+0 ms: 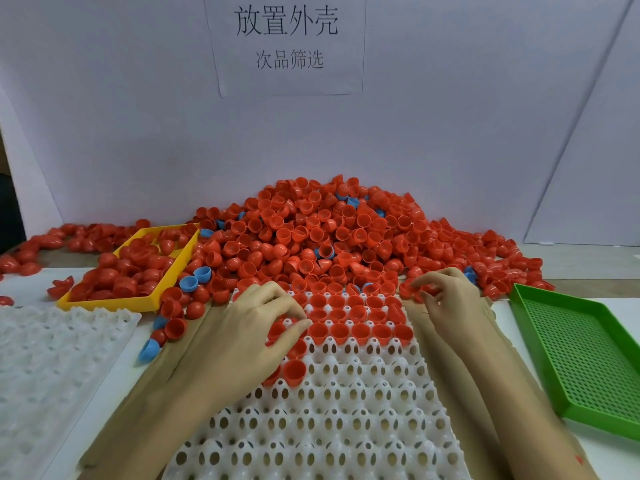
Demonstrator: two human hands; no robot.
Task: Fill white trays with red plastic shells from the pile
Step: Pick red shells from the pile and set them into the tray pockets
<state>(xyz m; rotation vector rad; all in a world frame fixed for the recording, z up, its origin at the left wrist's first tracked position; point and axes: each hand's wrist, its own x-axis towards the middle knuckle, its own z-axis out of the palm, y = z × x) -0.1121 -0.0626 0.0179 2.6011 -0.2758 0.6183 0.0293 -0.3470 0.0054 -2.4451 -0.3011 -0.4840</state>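
A large pile of red plastic shells point(311, 233) lies against the back wall. In front of it sits a white tray point(346, 410) with rows of holes; its far rows hold red shells point(360, 329), open side up. My left hand point(252, 327) rests over the tray's left part, fingers curled on a red shell point(277, 329) at the third row. Another red shell point(294, 370) stands just below that hand. My right hand point(450, 299) is at the tray's far right corner, fingertips pinching a red shell point(410, 289) at the pile's edge.
A yellow tray point(135, 303) with red shells stands at the left. A second white tray point(52, 358) lies at the near left. A green perforated tray point(581, 358) lies at the right. Several blue shells point(194, 278) are scattered among the red ones.
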